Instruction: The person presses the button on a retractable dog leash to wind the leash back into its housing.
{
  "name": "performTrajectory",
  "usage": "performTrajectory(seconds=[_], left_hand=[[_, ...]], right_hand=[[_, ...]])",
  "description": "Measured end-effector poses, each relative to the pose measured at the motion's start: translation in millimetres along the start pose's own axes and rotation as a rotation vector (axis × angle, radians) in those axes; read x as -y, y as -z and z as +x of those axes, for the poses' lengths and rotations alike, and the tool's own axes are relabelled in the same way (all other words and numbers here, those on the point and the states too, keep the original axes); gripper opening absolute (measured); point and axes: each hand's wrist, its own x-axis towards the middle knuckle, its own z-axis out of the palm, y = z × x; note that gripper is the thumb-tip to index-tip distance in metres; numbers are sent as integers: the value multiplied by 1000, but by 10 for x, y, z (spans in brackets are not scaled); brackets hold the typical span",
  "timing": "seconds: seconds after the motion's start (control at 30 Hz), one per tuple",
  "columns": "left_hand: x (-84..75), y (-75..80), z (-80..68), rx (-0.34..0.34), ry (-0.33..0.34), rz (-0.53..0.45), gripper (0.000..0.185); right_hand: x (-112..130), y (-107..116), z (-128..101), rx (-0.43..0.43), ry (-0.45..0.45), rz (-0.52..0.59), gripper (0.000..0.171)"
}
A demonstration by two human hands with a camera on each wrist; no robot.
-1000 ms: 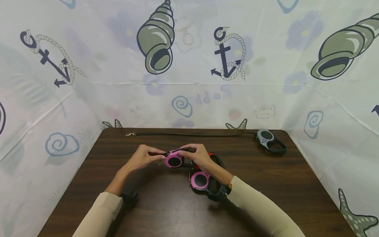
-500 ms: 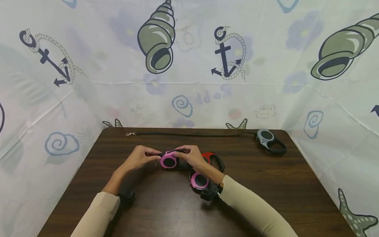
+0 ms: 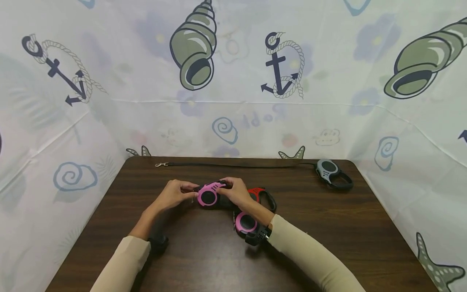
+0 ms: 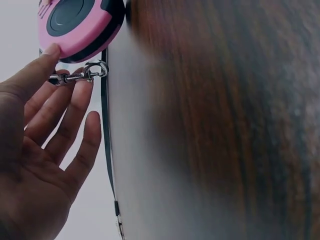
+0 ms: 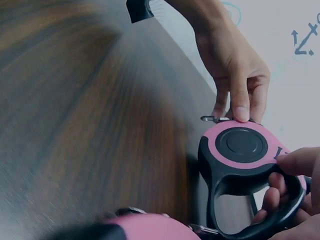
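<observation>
A pink and black retractable dog leash (image 3: 208, 197) is held between both hands above the table. My left hand (image 3: 171, 196) pinches its front end, with the thumb on the pink casing; in the left wrist view the silver snap hook (image 4: 75, 76) hangs by the fingertips. On the leash's other side, my right hand (image 3: 236, 194) grips the handle, its fingers passing through the loop and the thumb on the casing in the right wrist view. A second pink leash (image 3: 246, 222) lies under the right wrist. Behind that forearm is a red leash (image 3: 257, 192), partly hidden.
At the back right of the dark wooden table (image 3: 204, 259) lies a grey retractable leash (image 3: 327, 167). Its black strap (image 3: 233, 166) is stretched along the back edge to a metal clip (image 3: 161, 165) at the left. Patterned cloth (image 3: 233, 134) hangs around the table.
Both hands have shifted slightly left with the pink leash. The right thumb has moved on its casing, and more of the red leash shows behind the right forearm.
</observation>
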Motion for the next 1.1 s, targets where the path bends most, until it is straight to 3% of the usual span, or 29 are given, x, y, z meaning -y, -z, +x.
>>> performTrajectory(seconds=[0.17,0.3,0.6,0.83,1.1], left_hand=[[-15,-16,40,-15,-2,1,32],[-15,-37,61,-33,9,3,31],[-6,-96,115,-71,52,41,28],[24,-151,132,-47,76,31,27],[43,-170,130,-30,90,19,25]], right_hand=[[25,54,45,-1,70,-260,39],[15,94,94,30,118,-378,47],[-14,156,166,78,129,-473,53],[-71,191,198,116,78,-514,58],[-101,204,231,150,120,-572,46]])
